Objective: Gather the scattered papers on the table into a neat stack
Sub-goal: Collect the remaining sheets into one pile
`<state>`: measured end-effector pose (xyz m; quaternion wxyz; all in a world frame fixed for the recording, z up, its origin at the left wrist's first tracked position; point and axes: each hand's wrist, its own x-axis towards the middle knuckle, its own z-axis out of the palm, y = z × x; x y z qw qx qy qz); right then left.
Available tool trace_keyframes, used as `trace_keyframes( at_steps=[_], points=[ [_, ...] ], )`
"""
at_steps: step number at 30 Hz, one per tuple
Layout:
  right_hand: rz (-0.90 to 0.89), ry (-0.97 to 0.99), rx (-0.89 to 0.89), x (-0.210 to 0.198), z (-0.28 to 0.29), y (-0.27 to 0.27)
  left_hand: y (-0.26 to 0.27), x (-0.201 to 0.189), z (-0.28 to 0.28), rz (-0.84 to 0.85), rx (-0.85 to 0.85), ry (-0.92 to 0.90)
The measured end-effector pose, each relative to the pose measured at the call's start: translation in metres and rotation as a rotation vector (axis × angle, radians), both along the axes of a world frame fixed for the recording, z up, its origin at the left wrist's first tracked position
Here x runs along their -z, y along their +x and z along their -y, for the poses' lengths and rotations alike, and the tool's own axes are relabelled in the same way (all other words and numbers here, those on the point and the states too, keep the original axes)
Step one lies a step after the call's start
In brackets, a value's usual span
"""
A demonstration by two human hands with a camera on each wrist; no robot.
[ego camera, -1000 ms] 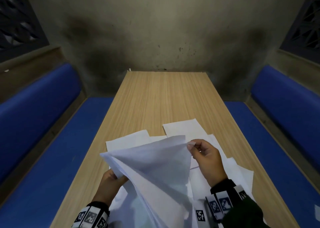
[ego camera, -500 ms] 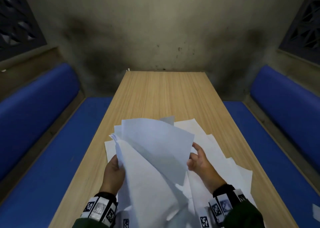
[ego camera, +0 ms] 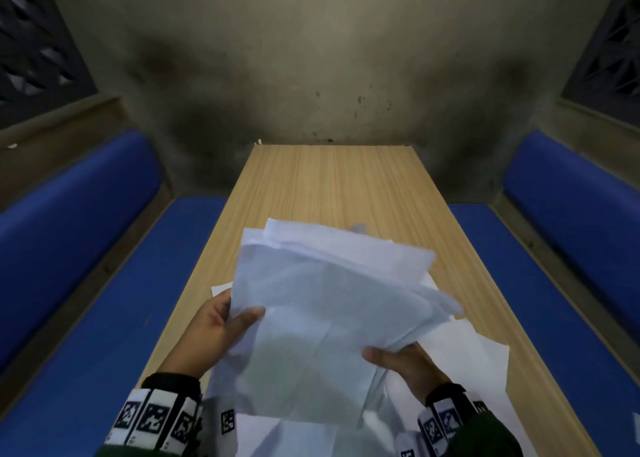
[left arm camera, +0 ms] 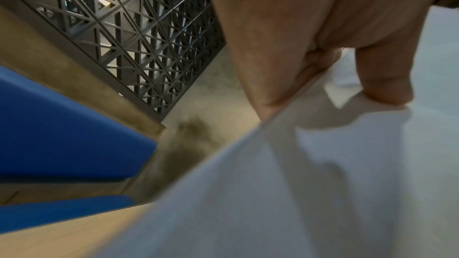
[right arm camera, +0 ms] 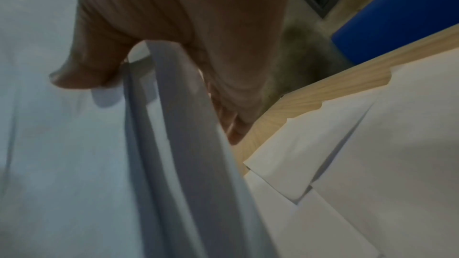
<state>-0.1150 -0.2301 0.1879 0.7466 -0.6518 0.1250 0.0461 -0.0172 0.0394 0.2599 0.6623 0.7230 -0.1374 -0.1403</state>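
- a loose bundle of white paper sheets [ego camera: 329, 321] is held up above the near half of the long light wooden table [ego camera: 332, 186], tilted, with its far edges fanned out unevenly.
- the left hand [ego camera: 214, 332] grips the bundle's left edge: the thumb lies on top of the uppermost sheet, the other fingers are hidden beneath the paper.
- in the left wrist view the left hand's thumb [left arm camera: 382, 85] presses down on the top sheet while the edge of the bundle runs into the fold between thumb and palm (the fingers below are out of sight here too).
- the right hand [ego camera: 408, 366] holds the bundle's near right corner, thumb on top pointing left, fingers under the sheets.
- in the right wrist view the sheets' edges pass between the right thumb [right arm camera: 82, 72] and the curled fingers [right arm camera: 238, 121], so the paper is pinched there.
- more flat white sheets [ego camera: 478, 363] lie on the table under and to the right of the bundle, overlapping one another; a small corner of one shows just beside the left hand.
- blue padded benches [ego camera: 69, 248] run along both sides of the table, and a stained grey wall [ego camera: 311, 58] stands at its far end.
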Motion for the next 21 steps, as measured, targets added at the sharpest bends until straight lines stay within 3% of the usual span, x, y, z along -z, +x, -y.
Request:
trace_keyframes(
  at_steps=[4,10,13,16,21],
  points=[
    [0.042,0.099,-0.058,-0.018,-0.002,0.003,-0.006,-0.001,-0.006,-0.040,0.029,-0.042],
    [0.185,0.007,0.117,-0.034,-0.013,0.010,-0.014,0.003,-0.001,-0.078,0.018,-0.041],
    [0.254,-0.016,0.106,-0.041,-0.004,0.006,-0.015,-0.002,-0.008,-0.068,0.063,-0.093],
    [0.237,-0.057,0.057,-0.045,0.003,0.002,-0.016,-0.002,-0.009,-0.058,0.114,-0.067],
    [0.190,-0.066,0.081,-0.048,-0.003,0.000,-0.017,0.010,-0.001,-0.103,0.026,-0.056]
  ],
)
